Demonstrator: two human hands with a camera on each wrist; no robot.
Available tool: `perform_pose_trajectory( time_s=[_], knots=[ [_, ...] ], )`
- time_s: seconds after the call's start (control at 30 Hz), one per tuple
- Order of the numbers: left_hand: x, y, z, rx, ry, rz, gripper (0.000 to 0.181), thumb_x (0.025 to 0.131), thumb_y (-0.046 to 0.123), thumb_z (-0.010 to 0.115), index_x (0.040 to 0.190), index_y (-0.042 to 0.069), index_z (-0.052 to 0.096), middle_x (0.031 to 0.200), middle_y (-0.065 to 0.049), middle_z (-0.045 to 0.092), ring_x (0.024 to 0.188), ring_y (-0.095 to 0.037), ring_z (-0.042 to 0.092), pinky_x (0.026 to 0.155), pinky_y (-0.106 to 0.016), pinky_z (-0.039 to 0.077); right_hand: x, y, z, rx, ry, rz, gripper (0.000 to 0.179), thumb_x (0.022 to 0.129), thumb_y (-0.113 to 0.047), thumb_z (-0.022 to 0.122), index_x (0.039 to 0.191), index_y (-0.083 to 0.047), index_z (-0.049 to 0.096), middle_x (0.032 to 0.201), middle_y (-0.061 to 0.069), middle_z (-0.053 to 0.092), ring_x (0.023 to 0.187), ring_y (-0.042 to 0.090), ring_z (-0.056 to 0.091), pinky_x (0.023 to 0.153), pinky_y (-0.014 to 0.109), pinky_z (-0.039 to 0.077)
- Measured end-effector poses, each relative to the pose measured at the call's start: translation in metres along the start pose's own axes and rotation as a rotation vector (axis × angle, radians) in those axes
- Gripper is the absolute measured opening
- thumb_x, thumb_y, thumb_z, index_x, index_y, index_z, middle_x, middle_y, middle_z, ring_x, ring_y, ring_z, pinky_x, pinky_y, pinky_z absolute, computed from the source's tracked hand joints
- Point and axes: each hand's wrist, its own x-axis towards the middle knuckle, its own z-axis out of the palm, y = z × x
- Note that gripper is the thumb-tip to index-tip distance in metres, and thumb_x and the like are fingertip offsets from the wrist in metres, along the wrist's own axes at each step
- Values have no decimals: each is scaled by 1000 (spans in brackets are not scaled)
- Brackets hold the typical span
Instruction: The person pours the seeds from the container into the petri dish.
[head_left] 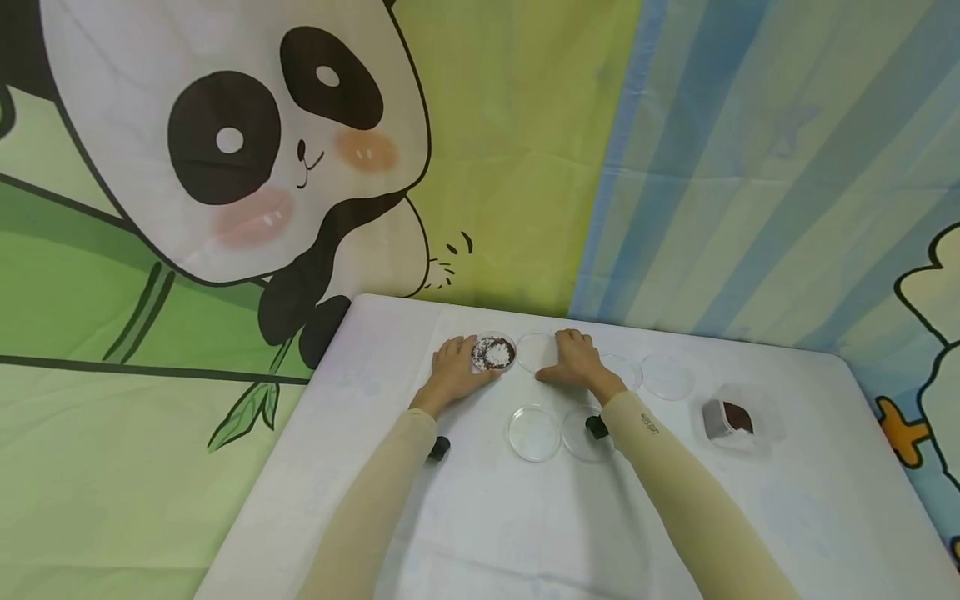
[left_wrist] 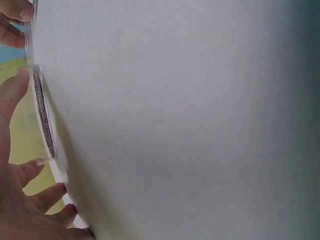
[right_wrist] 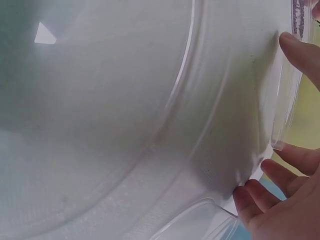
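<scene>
My left hand [head_left: 453,367] holds a round clear petri dish [head_left: 493,352] between thumb and index finger, its other fingers spread on the table. Dark brown grains with white powder heaped on top fill the dish; from the side, the left wrist view shows the dark layer [left_wrist: 44,115] low inside it. Just right of it, another clear petri dish [head_left: 534,354] sits between the thumb and index finger of my right hand [head_left: 573,360]. In the right wrist view that thumb [right_wrist: 295,50] and the index finger lie at its rim, while the remaining fingertips rest on the tabletop.
Several more clear dishes stand on the white table [head_left: 465,533]: one [head_left: 533,433] and its neighbour [head_left: 581,446] in front, and another [head_left: 667,377] to the right, beside one partly behind my right wrist. A clear tub [head_left: 723,421] with brown and white contents stands farther right.
</scene>
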Motion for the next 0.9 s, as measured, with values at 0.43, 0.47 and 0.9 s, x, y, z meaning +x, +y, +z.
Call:
perform_pose_trajectory(
  time_s=[0.43, 0.47, 0.9],
  knots=[
    [-1, 1, -1, -4, 5, 3, 94, 87, 61, 68, 155, 6, 32, 155, -22, 32, 145, -39, 25, 117, -56, 16, -4, -4, -7, 59, 72, -60, 96, 79, -40, 85, 148, 5, 36, 149, 30, 36, 135, 50, 31, 110, 58, 31],
    [-1, 1, -1, -4, 6, 2, 95, 87, 61, 68, 155, 6, 32, 155, -22, 31, 145, -39, 25, 117, -56, 16, -4, -5, -7, 63, 83, -71, 96, 78, -39, 85, 148, 5, 37, 148, 30, 37, 135, 51, 31, 109, 58, 31],
    [0, -1, 1, 1, 2, 0, 94, 88, 62, 67, 156, 8, 31, 156, -22, 31, 145, -38, 24, 117, -58, 14, -6, -13, -7, 132, 137, -165, 96, 75, -38, 88, 148, 1, 38, 148, 27, 38, 136, 46, 32, 111, 55, 31]
  ],
)
